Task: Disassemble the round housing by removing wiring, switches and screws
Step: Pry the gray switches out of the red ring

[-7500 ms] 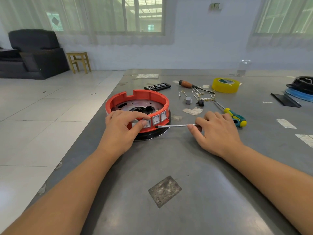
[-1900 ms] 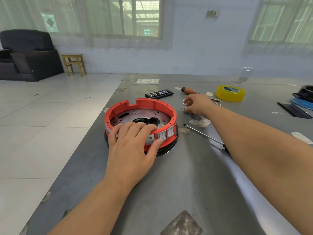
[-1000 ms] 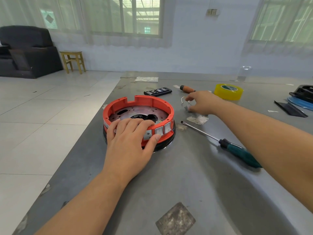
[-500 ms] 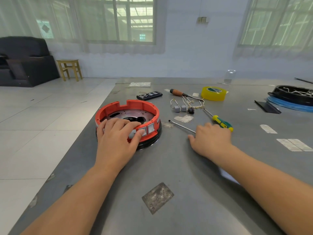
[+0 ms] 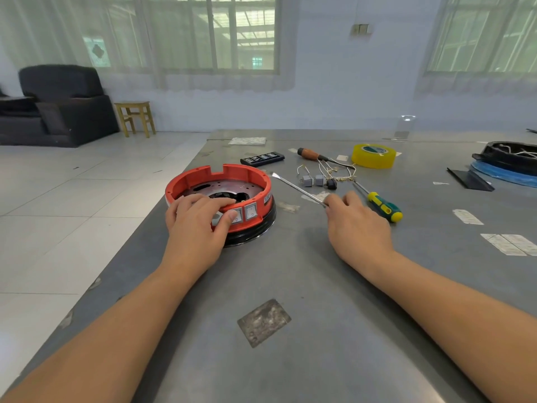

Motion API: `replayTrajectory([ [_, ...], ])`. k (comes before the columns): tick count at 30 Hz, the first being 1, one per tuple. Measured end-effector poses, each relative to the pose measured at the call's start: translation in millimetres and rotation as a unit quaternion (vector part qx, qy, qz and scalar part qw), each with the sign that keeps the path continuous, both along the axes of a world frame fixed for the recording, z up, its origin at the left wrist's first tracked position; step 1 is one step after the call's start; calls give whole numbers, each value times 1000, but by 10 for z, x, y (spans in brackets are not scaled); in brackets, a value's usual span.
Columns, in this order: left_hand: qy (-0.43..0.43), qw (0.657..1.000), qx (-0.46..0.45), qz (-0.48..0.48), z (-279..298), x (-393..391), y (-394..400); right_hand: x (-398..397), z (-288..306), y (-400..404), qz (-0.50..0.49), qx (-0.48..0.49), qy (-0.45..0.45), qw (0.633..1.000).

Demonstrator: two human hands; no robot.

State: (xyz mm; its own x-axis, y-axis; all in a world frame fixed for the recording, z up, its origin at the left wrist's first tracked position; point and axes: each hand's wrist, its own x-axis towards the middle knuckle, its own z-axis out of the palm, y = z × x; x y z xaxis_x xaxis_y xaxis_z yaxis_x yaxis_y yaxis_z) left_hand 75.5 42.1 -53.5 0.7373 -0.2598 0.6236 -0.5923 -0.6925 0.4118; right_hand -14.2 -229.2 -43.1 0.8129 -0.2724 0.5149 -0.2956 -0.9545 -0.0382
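The round red housing point(image 5: 232, 175) sits on a black base on the grey table point(image 5: 290, 286), with two grey rocker switches point(image 5: 250, 211) in its near wall. My left hand point(image 5: 200, 225) rests over the near rim, thumb against the left switch. My right hand point(image 5: 356, 228) grips a flat-blade screwdriver point(image 5: 296, 189) whose shaft points up-left, tip raised just right of the housing. Removed switches with white wires point(image 5: 319, 179) lie behind it.
A yellow-green screwdriver point(image 5: 382, 206) lies right of my right hand. An orange-handled screwdriver point(image 5: 312, 155), a yellow tape roll point(image 5: 373, 155), a black bit case point(image 5: 262, 158) stand further back. A black-and-blue part point(image 5: 508, 164) is at far right. The table's left edge runs close to the housing.
My right hand set a switch down on the wire pile, came back and picked up the flat screwdriver; its tip now points at the housing. My left hand stayed on the rim.
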Motion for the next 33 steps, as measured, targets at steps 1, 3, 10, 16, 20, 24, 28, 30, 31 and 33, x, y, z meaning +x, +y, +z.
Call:
replayTrajectory([
  [1,7,1000,-1,4,-1,24,7,-6,5,11,35,10,-17,999],
  [3,12,1000,-2,10,-8,65,14,-19,17,48,112,20,-36,993],
  [10,3,999,-28,28,-26,144,2,-1,-35,147,178,-14,-50,983],
  [16,10,999,-31,29,-21,163,3,-13,-36,99,167,-18,-69,983],
  [20,11,999,-33,25,-18,162,13,-33,-53,37,159,-25,-67,985],
  [24,12,999,-33,19,-10,161,14,-32,-67,34,164,-13,-68,984],
  [28,2,1000,-24,11,-3,151,-2,-41,-68,62,165,-3,-60,984],
  [30,-1,1000,-11,9,4,148,-9,-49,-67,67,165,-2,-60,984],
  [31,0,1000,-5,8,9,149,-12,-50,-64,69,166,-1,-61,984],
  [33,0,1000,2,4,19,151,-15,-41,-56,65,172,1,-56,983],
])
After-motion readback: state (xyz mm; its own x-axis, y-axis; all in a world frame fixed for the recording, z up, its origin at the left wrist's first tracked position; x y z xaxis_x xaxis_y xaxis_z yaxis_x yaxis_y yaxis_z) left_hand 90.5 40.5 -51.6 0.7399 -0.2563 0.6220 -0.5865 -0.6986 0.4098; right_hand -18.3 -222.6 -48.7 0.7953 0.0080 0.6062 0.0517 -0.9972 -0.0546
